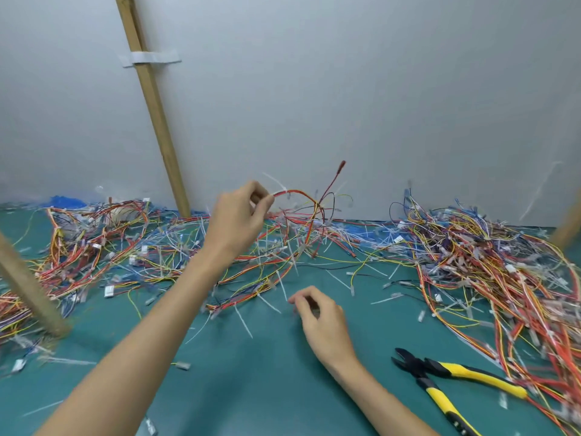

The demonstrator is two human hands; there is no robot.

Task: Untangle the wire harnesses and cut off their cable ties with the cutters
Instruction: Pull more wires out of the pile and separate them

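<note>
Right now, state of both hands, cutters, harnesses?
left hand: pinches the red harness by one end, raised.
right hand: fingers curled low over the mat; grip too blurred to tell.
cutters: lying on the mat, handles apart, untouched.
red harness: one end lifted, rest in the tangle.
harness piles: tangled.

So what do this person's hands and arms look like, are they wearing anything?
Nothing worn shows. The left hand and right hand have no gloves, rings or watch. The left forearm and right forearm are uncovered to the picture's edge, with no sleeve in view.
</note>
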